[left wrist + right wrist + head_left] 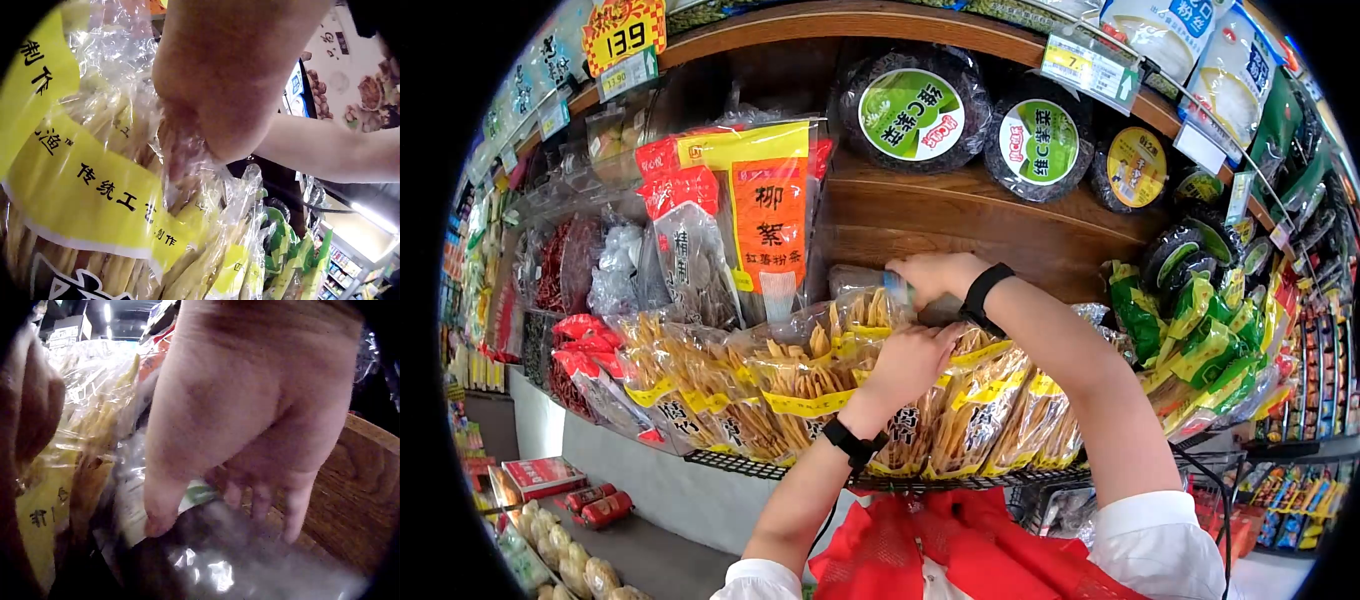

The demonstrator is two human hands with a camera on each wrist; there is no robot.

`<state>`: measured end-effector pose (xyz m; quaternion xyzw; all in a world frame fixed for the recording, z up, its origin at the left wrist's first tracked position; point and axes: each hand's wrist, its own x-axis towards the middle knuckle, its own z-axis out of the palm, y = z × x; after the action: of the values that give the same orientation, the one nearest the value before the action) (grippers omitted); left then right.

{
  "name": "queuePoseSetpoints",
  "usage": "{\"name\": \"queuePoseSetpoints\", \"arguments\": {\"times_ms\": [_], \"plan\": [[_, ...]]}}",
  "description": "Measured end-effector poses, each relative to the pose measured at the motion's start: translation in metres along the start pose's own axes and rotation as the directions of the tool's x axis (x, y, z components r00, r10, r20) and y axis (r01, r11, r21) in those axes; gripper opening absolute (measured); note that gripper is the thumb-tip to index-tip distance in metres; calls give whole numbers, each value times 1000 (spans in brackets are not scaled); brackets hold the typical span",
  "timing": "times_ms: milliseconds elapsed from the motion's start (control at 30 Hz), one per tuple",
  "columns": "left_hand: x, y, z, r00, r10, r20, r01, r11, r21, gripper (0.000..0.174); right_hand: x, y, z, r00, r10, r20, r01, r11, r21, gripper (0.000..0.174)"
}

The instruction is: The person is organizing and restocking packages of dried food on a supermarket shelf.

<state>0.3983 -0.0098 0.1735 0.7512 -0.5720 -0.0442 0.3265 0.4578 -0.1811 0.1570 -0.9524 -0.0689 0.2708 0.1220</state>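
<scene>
My left hand (905, 365) reaches over a row of clear bags of dried tofu sticks (119, 194) with yellow bands. In the left wrist view its fingers curl down at the crinkled top of one bag, partly hidden by plastic. Just behind that row, my right hand (940, 280) grips a dark plastic-wrapped pack (215, 562) with a white and green label. In the right wrist view the thumb lies across the label and the other fingers spread round the far side. The pack lies low by the wooden shelf back (1000, 235), largely hidden by the bags in the head view.
Round dark packs with green labels (915, 112) lean against the shelf back. Left of my hands stands a yellow and orange noodle bag (770, 215). Green bags (1190, 330) fill the right end. A black wire rack edge (760, 472) runs along the front.
</scene>
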Motion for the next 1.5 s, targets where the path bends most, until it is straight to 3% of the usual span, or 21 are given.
{"name": "queuePoseSetpoints", "arguments": {"times_ms": [67, 133, 200, 233, 333, 400, 467, 533, 600, 667, 700, 800, 933, 967, 1067, 1100, 1133, 1267, 1367, 1467, 1500], "plan": [[0, 0, 4, 1000, 5, -1, -5, 1000, 11, 27, 11, 9, 15, 986, -139, 88, 137, 990, 29, 71], [3, -1, 9, 1000, 4, -18, -2, 998, 67, 28, -2, 6, 8, 994, -105, 26, 103, 992, 66, 55], [3, 1, 7, 1000, -13, 27, 11, 997, 77, 30, -19, 0, -10, 951, 193, 243, -171, 979, -111, 43], [4, 2, 4, 999, -13, 47, 9, 997, 77, 31, -31, -1, -18, 941, 226, 252, -177, 963, -202, 33], [6, 2, -6, 992, -41, 116, 33, 997, 69, 34, -49, 13, -26, 916, 291, 276, -223, 941, -254, 33], [7, 0, -9, 998, 42, -40, -37, 992, 118, 33, -66, 18, -31, 923, 279, 265, -260, 960, -105, 40], [14, -1, -15, 1000, 14, 3, -14, 998, 63, 33, -72, 26, -29, 905, 263, 336, -288, 957, 28, 53], [29, -6, -17, 965, -141, 222, 120, 987, 105, 33, -76, 33, -19, 888, 279, 365, -365, 911, 192, 59], [44, -12, -16, 915, -212, 342, 168, 974, 155, 36, -62, 56, 12, 972, 234, -25, -224, 951, 215, 55], [54, -26, -4, 824, -319, 469, 159, 924, 349, 41, -87, 40, -6, 964, 261, -41, -245, 941, 234, 51], [64, -22, -7, 712, -404, 574, 187, 898, 399, 50, -96, 40, -6, 963, 240, -125, -206, 949, 239, 49], [74, -9, -6, 689, -463, 557, 184, 856, 483, 61, -132, 33, -3, 935, 192, -299, -122, 964, 238, 47], [89, -29, 4, 593, -456, 663, 223, 885, 408, 71, -194, 15, 8, 784, 219, -581, 15, 929, 371, 43], [84, -54, 20, 700, -350, 623, 174, 929, 326, 70, -210, 12, 16, 773, 249, -583, 22, 909, 416, 43], [85, -63, 18, 711, -255, 655, 112, 961, 252, 66, -258, -6, 46, 739, 331, -587, 9, 866, 499, 41], [82, -67, 22, 798, -158, 582, 28, 974, 226, 63, -273, -10, 58, 719, 372, -588, -6, 848, 529, 41], [83, -64, 19, 794, -153, 588, 21, 974, 225, 63, -286, -14, 70, 714, 379, -588, -8, 845, 535, 41], [97, -31, -4, 714, -199, 671, 35, 968, 249, 57, -333, -29, 119, 638, 517, -571, -74, 780, 622, 43], [111, 20, -40, 509, -252, 823, 89, 967, 241, 49, -371, -40, 159, 538, 628, -562, -100, 710, 697, 41], [120, -50, -14, 469, -136, 873, 137, 987, 81, 46, -414, -55, 202, 425, 769, -477, -154, 581, 799, 42], [129, -55, -18, 497, -89, 863, -72, 987, 144, 41, -430, -64, 211, 373, 814, -445, -199, 539, 819, 42]]}}
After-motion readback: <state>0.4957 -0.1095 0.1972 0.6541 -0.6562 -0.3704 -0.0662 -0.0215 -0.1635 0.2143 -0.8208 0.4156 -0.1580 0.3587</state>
